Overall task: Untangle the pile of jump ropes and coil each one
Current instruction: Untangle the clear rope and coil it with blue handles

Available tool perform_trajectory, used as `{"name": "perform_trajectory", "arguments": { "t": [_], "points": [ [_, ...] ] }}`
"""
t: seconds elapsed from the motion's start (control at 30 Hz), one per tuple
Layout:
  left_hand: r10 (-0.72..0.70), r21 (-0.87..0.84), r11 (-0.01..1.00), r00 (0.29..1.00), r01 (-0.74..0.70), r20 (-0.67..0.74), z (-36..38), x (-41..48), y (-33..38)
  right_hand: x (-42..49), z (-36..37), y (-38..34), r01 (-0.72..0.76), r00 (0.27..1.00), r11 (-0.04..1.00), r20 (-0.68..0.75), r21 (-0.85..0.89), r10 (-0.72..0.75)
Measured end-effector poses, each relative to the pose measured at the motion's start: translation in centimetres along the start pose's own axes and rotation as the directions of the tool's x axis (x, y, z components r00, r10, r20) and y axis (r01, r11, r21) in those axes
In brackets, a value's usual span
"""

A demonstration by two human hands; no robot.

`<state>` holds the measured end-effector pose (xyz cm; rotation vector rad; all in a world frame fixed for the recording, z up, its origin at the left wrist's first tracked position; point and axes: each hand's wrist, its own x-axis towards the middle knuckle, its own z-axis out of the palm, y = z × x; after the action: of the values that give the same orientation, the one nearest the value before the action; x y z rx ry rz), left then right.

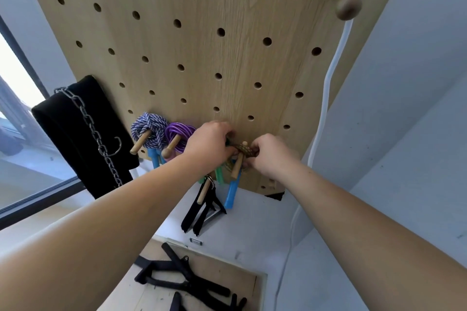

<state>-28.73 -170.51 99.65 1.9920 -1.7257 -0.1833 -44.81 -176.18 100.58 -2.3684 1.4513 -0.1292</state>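
A: Where did the brown braided jump rope (pixel 247 150) sit?

B: Coiled round a short wooden peg (pixel 237 168), low on the pale wooden pegboard (pixel 202 45), near its bottom edge.

A: Hands?

B: Both on the coil. The left hand (pixel 209 144) gripped its left side, fingers curled over the top and thumb against it. The right hand (pixel 270 156) pinched its right side with curled fingers. Most fingertips were hidden.

A: Neighbours?

B: The purple plastic rope coil (pixel 178 135) was just beside the left hand, and the blue-and-white braided rope coil (pixel 149 129) lay beyond it, each on its own peg. A green handle (pixel 219 175) and a blue handle (pixel 231 194) hung below the brown coil, the blue one past the board's bottom edge. Black strap handles (pixel 202 207) hung under the left wrist.

A: Room to move?

B: Plain board with open holes lay above both hands. To the right, the white cord (pixel 326 88) ran down near the board's edge, apart from the right hand. The black padded belt (pixel 68 121) with its steel chain (pixel 96 134) hung at the left edge, well apart.
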Motion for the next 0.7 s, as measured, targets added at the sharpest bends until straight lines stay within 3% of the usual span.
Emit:
{"name": "perform_trajectory", "arguments": {
  "t": [0.1, 0.27, 0.37, 0.53, 0.7],
  "points": [
    [-0.108, -0.12, 0.987, 0.994, 0.111, 0.032, -0.3, -0.3, 0.3, 0.4, 0.1, 0.2, -0.024, 0.999, 0.999, -0.024, 0.039, 0.025],
    [-0.115, -0.153, 0.982, 0.993, 0.11, -0.022, 0.1, -3.4, 0.1, 0.6, 0.7, 0.5, -0.045, 0.996, 0.993, -0.067, 0.108, 0.052],
    [-0.142, -0.232, 0.959, 0.984, 0.164, 0.107, 0.8, -4.4, 0.4, 0.2, 0.6, 0.5, -0.02, 0.993, 0.991, -0.112, 0.129, 0.034],
    [-0.088, -0.184, 0.976, 0.985, 0.115, 0.147, 0.9, -3.8, 1.0, -0.6, -0.1, 1.1, 0.013, 0.988, 0.984, -0.153, 0.176, 0.014],
    [-0.053, -0.156, 0.981, 0.941, 0.111, 0.335, 0.9, -3.7, 1.0, -1.1, 0.0, 1.0, 0.025, 0.982, 0.974, -0.19, 0.225, 0.019]
  ]
}}
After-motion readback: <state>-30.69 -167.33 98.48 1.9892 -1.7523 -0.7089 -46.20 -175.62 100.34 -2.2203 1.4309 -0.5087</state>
